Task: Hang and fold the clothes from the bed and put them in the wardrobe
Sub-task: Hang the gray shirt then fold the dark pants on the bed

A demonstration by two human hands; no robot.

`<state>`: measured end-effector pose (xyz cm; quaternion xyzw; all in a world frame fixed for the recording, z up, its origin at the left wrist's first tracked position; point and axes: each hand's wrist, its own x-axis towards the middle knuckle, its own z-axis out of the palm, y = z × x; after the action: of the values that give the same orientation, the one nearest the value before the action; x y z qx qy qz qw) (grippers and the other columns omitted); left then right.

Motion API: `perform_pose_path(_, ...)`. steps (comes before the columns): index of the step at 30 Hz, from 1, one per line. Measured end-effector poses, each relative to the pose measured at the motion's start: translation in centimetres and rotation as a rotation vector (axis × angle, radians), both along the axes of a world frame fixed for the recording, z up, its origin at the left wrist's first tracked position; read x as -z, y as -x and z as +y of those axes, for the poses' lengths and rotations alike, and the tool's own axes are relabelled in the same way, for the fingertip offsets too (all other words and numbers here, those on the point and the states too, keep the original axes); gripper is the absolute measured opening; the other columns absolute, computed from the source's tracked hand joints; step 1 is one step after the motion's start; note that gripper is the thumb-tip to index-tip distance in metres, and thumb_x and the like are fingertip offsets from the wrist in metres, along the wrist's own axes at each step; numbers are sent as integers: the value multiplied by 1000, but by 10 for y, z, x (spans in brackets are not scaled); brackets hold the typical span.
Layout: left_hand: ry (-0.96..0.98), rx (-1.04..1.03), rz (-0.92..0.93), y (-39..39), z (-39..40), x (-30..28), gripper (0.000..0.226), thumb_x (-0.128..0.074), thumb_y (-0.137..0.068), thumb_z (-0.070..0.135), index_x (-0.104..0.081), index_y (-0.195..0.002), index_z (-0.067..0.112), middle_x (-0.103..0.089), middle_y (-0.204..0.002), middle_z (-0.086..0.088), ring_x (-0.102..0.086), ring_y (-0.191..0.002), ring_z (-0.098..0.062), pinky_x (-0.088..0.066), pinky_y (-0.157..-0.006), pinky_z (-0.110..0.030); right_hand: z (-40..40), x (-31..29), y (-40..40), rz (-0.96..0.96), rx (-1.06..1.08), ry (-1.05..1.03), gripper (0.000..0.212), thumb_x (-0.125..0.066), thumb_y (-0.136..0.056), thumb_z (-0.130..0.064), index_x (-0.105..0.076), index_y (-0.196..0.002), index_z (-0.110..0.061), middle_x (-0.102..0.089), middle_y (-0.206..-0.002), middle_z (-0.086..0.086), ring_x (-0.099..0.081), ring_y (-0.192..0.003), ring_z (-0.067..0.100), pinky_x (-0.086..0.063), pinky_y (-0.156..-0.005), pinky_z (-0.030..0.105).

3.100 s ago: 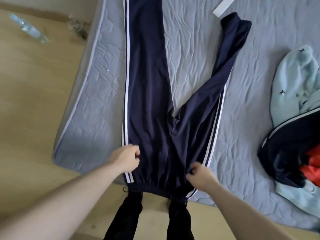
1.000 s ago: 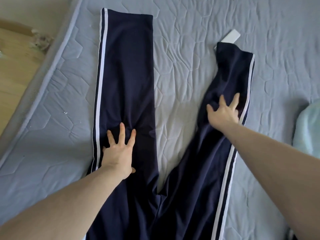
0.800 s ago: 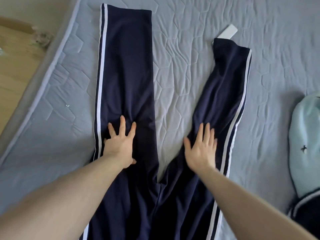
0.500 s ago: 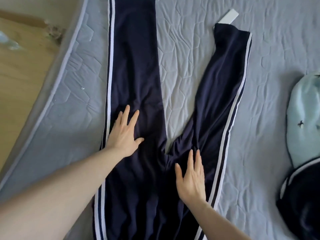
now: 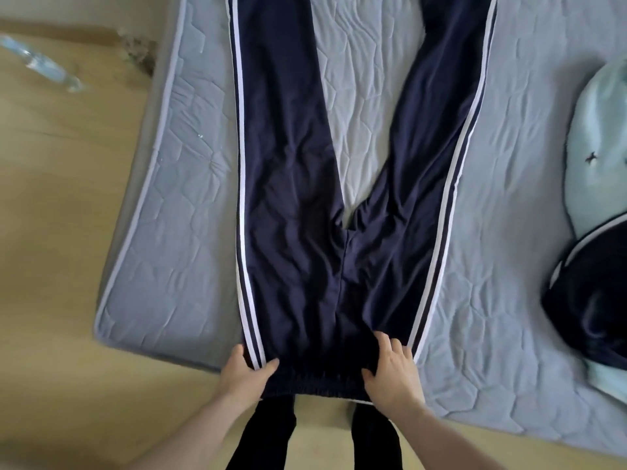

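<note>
Navy track pants (image 5: 298,205) flat on mattress (image 5: 176,232), waistband at near edge, left hand (image 5: 245,373) gripping waistband's left corner, right hand (image 5: 393,374) resting fingers spread on right side

Two bare forearms enter from the bottom edge, no sleeves visible, no watch or rings to be made out. Left hand (image 5: 243,374) and right hand (image 5: 393,374) both uncovered. Below them, two legs in plain black trousers (image 5: 264,435), cloth dark and unmarked; feet out of view.
</note>
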<state>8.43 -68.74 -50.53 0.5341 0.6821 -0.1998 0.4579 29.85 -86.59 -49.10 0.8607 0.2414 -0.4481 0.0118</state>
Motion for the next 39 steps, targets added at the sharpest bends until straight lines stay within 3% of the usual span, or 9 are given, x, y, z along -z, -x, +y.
perform_pose_path(6,-276,41,-103,-28,-4,-39,49,-71,-86,14,-46,-126,28,-65,-97,15,-60,-72,20,-43,-61,-19,-25,-13,-2,170,231,46,43,-66,-89,-18,-59,-132,-20,-59,-126,-3,-57,-119,17,-45,-97,22)
perform_pose_path(12,-337,265,-373,-87,-22,-91,71,-67,-87,13,-39,-146,42,-64,-117,20,-65,-100,-5,-51,-88,-23,-32,-36,-33,158,723,-173,30,-53,-95,-3,-68,-101,-28,-73,-98,-5,-68,-71,6,-45,-60,11)
perform_pose_path(16,-379,476,-483,-131,-51,-110,78,-67,-84,16,-32,-148,46,-55,-121,31,-56,-100,7,-42,-79,-3,-37,-46,-61,125,893,-249,38,-47,-90,7,-72,-95,-22,-75,-94,-5,-73,-84,14,-55,-74,24)
perform_pose_path(21,-279,803,-510,-180,-90,-104,83,-58,-88,13,-20,-159,33,-44,-142,14,-61,-109,-17,-53,-91,-33,-51,-45,-94,94,1008,-275,49,-38,-85,13,-72,-100,-19,-74,-99,0,-74,-83,19,-60,-78,43)
perform_pose_path(27,-17,1225,-248,-211,-111,-66,97,-66,-87,8,-7,-163,17,-34,-146,-6,-62,-110,-32,-50,-87,-42,-59,-31,-119,70,1026,-217,48,-38,-88,12,-70,-104,-21,-72,-104,-2,-74,-84,19,-62,-74,40)
perform_pose_path(30,230,1234,-290,-216,-91,-47,96,-71,-87,32,-14,-164,24,-36,-146,0,-56,-124,-31,-48,-102,-41,-48,-25,-125,69,944,-208,44,-41,-89,6,-69,-108,-22,-71,-106,-5,-73,-84,15,-62,-76,40)
perform_pose_path(32,219,1154,-384,-224,-65,-42,76,-74,-82,41,-45,-152,30,-45,-136,10,-59,-118,-19,-47,-104,-33,-30,-22,-133,67,894,-241,36,-48,-91,-1,-68,-108,-26,-71,-107,-7,-72,-85,13,-60,-76,36)
perform_pose_path(36,-165,810,-516,-243,18,-35,31,-68,-79,20,-73,-108,32,-58,-107,13,-63,-75,-6,-53,-86,-34,28,-16,-157,48,783,-377,26,-70,-91,-25,-66,-117,-32,-69,-104,-20,-67,-77,-4,-49,-70,13)
perform_pose_path(39,-405,647,-418,-253,91,-26,30,-69,-79,11,-70,-102,29,-53,-107,11,-62,-78,-8,-54,-83,-35,82,-7,-179,18,656,-448,44,-74,-91,-37,-62,-132,-28,-65,-121,-15,-67,-91,3,-51,-91,24)
